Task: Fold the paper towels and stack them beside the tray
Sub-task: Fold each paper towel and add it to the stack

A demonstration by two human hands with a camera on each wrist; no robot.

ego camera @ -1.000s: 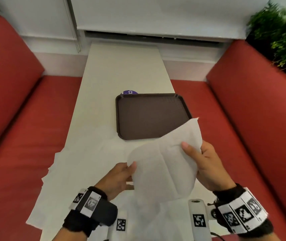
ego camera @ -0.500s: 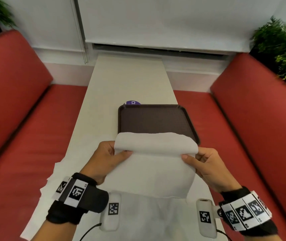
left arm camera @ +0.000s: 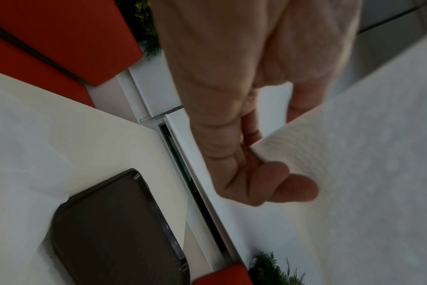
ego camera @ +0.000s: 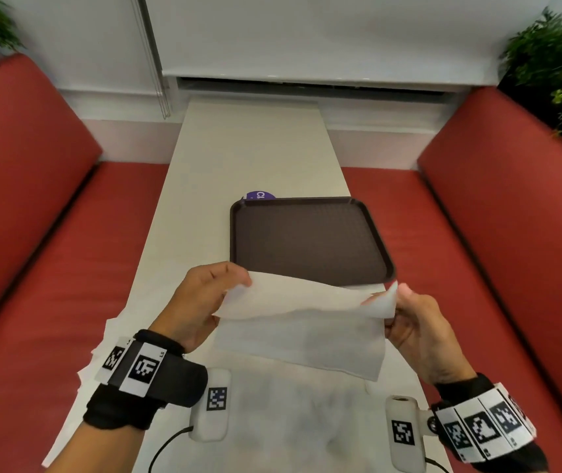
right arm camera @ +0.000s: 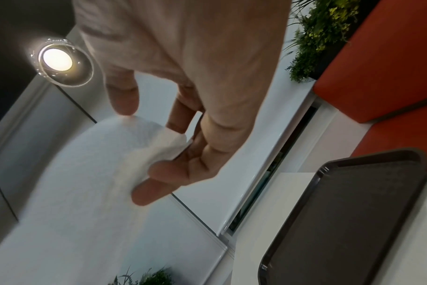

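Low in the centre of the head view, the left hand and right hand each pinch an upper corner of one paper towel, probably to line up its edges for a fold. It hangs doubled over above the desk, overlapping the lower edge of the brown tray, with more towels spread beneath, likely waiting their turn.

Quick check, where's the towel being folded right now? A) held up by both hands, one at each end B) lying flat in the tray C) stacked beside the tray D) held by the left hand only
A: the left hand and the right hand each pinch one end of the towel, holding it up in front of the tray, which has nothing in it.
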